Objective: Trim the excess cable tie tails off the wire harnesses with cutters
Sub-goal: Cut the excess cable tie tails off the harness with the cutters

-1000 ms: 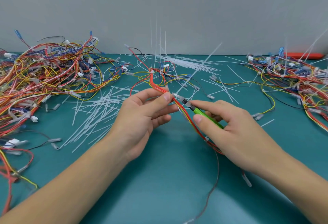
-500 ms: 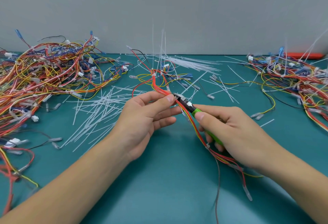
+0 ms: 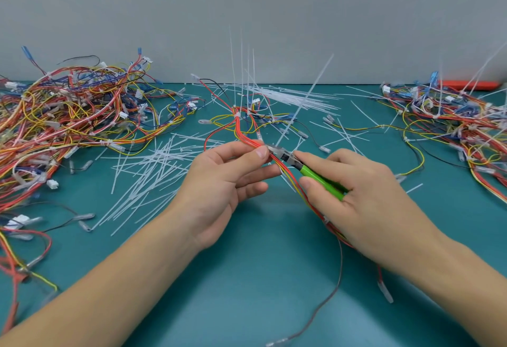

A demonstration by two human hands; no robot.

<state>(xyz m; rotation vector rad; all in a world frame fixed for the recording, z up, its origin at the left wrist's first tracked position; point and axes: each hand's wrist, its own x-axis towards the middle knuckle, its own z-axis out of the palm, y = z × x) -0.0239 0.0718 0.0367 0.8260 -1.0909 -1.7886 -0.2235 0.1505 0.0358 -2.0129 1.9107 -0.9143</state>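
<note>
**Cutters at the tie, harness pinched in the left hand**

We see the left hand pinching the wire harness between thumb and forefinger, just above the teal counter — a bundle of red, orange and yellow wires that runs up from the fingers toward the wall and down under the right hand. The right hand is wrapped around the green handles of the cutters, whose dark head points up and left and meets the harness right beside the left thumb. A long white cable tie tail rises from that spot, slanting up to the right. Whether the blades are closed on it, we cannot tell.

Farther along the same harness, several more tails stand nearly upright. Cut-off tails lie scattered on the counter left of the hands, and a sheaf of white ties lies near the wall. A large tangle of harnesses fills the left side — another heap sits at the right, well apart
</note>
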